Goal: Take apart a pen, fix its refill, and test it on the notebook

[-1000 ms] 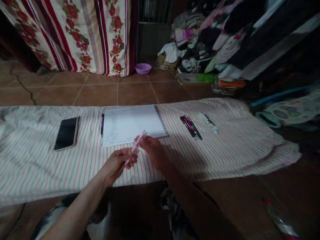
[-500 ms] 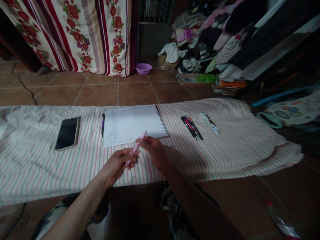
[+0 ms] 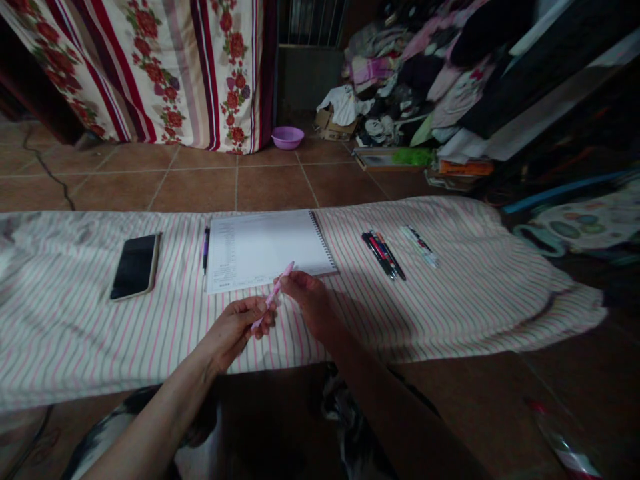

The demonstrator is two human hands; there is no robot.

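A slim pink pen is held slantwise between both hands, just in front of the notebook's near edge. My left hand is closed around its lower end. At the upper end, the fingers of my right hand pinch it near the tip. Behind the hands lies a spiral notebook, open to a mostly white page with some print along its left and near edges. The notebook's wire binding is on the right. A dark pen with a purple part lies along its left side.
A phone with a dark screen lies left on the striped cloth. Several pens lie grouped right of the notebook, with white pens beyond. On the tiled floor are a purple basin, heaped clothes and a bottle.
My right hand has shifted very slightly to the right along the pink pen. My left hand and the objects on the cloth have stayed in place.
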